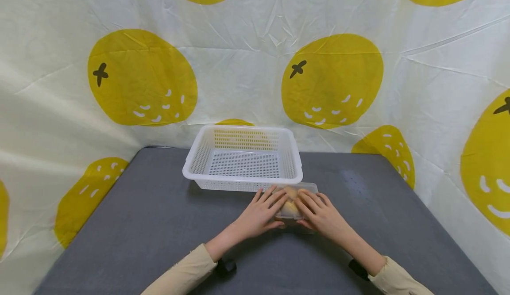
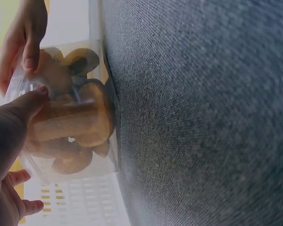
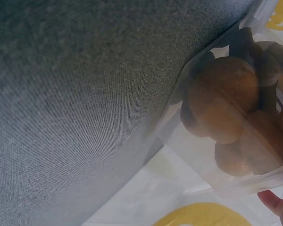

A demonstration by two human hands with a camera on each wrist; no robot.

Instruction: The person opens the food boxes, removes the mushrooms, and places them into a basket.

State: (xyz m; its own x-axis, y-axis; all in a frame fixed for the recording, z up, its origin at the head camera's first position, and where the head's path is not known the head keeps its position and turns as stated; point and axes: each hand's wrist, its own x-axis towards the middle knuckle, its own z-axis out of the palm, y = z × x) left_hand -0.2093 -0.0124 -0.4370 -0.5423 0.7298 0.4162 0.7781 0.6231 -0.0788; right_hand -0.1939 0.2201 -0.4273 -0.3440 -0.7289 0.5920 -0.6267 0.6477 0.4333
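A clear plastic box (image 1: 292,212) full of rounded tan-brown pieces (image 2: 70,117), which look like bread rolls, stands on the table. My left hand (image 1: 259,213) lies over its left top edge, fingers spread and nearly straight, thumb against the near side. On the right top edge, my right hand (image 1: 324,215) touches the box in much the same way. In the left wrist view both thumbs overlap the near wall close to the rim. Seen from the right wrist, the pieces (image 3: 226,94) press close to the clear wall; most of the right hand is outside that view.
A white perforated basket (image 1: 243,180) stands directly behind the box, slightly left, its near rim close to the box's back edge. Dark grey cloth covers the table (image 1: 159,211). A pale curtain (image 1: 239,65) with yellow fruit prints hangs along the back and sides.
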